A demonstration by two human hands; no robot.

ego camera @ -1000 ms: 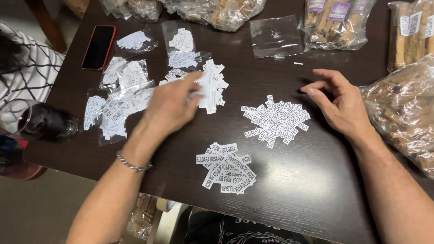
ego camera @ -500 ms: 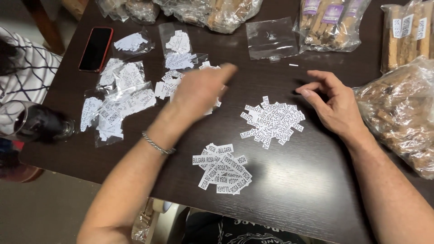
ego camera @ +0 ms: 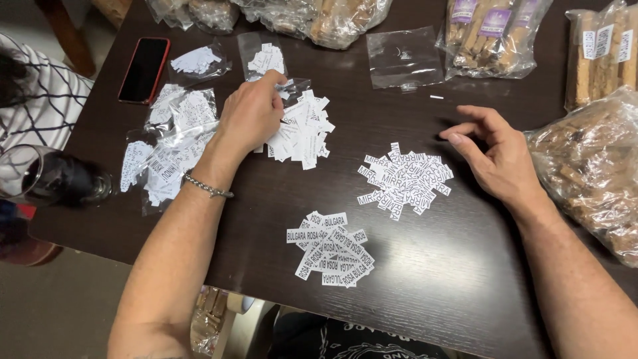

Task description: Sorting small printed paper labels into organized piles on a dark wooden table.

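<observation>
Your left hand [ego camera: 252,113] is pressing curled fingers down into a loose heap of white printed paper slips [ego camera: 302,133] on the dark wooden worktop [ego camera: 465,279]; whether that grip is pinching a slip I cannot tell. Your right hand [ego camera: 498,156] is resting open, gripping nothing, just beside a second white slip pile [ego camera: 405,178]. A third slip pile [ego camera: 332,249] is lying nearer you; clear plastic bags of slips [ego camera: 173,143] are lying to the left.

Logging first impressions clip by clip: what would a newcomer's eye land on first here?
Heaps of small white paper labels on the dark table: one near heap, one middle heap, and one under the left hand, whose fingers reach toward a small clear bag. The right hand rests open beside the middle heap. A red-cased phone lies far left; bagged sticks line the far edge.
</observation>
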